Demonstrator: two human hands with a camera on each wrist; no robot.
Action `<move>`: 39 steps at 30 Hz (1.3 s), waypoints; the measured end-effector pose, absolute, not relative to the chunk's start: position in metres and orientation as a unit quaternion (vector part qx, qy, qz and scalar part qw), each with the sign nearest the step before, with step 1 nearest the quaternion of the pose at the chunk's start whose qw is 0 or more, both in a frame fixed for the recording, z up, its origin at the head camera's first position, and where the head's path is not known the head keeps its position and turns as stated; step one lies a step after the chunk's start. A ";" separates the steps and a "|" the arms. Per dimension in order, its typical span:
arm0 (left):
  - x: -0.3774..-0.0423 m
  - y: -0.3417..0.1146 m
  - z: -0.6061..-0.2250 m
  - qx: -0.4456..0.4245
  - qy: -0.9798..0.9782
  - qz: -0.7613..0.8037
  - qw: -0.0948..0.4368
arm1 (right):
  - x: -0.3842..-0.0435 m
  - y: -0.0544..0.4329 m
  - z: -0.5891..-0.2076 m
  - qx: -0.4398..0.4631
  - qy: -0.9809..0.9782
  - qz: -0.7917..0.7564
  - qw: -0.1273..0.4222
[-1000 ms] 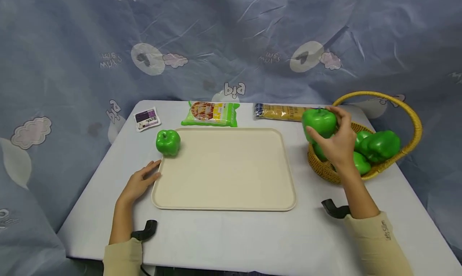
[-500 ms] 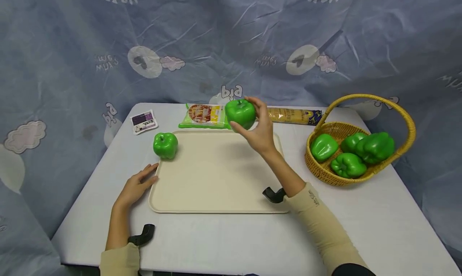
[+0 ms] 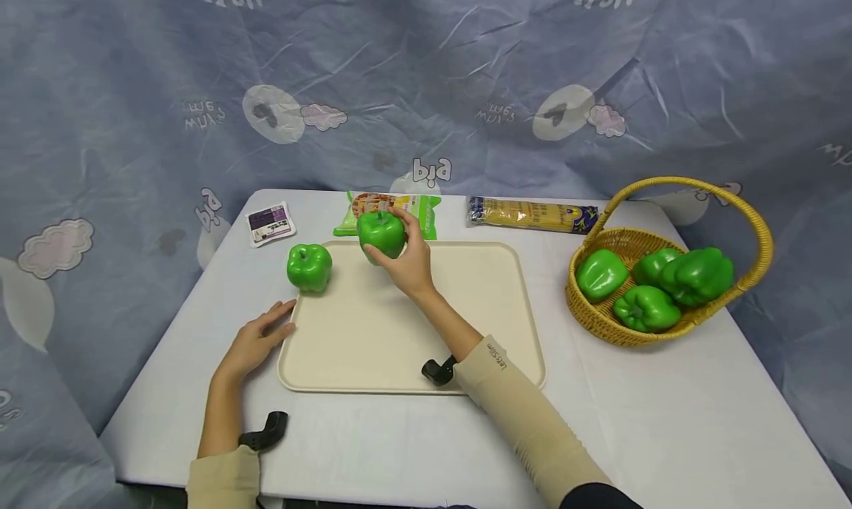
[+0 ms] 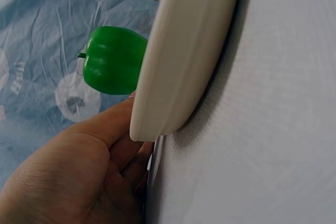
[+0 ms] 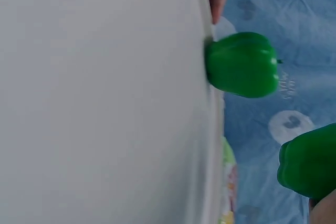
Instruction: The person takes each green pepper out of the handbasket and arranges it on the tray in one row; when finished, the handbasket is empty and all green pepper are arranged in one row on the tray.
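Observation:
My right hand (image 3: 408, 261) holds a green bell pepper (image 3: 381, 232) upright over the back part of the beige tray (image 3: 426, 324), between thumb and fingers. In the right wrist view this held pepper (image 5: 310, 162) shows at the lower right, apart from the tray. Another green bell pepper (image 3: 309, 267) stands at the tray's back left corner. My left hand (image 3: 254, 344) lies beside the tray's left edge, its fairly straight fingers touching the rim. The left wrist view shows the left hand (image 4: 79, 166) against the tray's wall (image 4: 173, 77), with some fingers partly hidden.
A yellow wicker basket (image 3: 602, 330) with a tall handle stands at the right, holding several green bell peppers (image 3: 646, 308). Along the back lie a small white and purple packet (image 3: 271, 223), a green food bag (image 3: 426, 213) and a long yellow packet (image 3: 532, 214).
My right hand has carried the bell pepper left from above the basket to over the tray, and slightly lower since half a second ago. The left hand has stayed at the tray's edge.

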State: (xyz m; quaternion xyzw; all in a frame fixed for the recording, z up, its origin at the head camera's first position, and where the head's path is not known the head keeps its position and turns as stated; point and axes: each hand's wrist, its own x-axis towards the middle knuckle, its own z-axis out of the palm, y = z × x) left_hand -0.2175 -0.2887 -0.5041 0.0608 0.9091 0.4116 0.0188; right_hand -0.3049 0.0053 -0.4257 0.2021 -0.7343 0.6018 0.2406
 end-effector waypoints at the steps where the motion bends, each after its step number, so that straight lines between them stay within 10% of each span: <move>1: -0.218 -0.289 -0.505 0.061 0.909 0.413 0.018 | -0.306 0.002 -0.431 0.195 -0.743 0.598 0.231; 39: -0.218 -0.288 -0.507 0.052 0.906 0.419 0.016 | -0.313 -0.024 -0.488 0.245 -0.810 0.515 0.140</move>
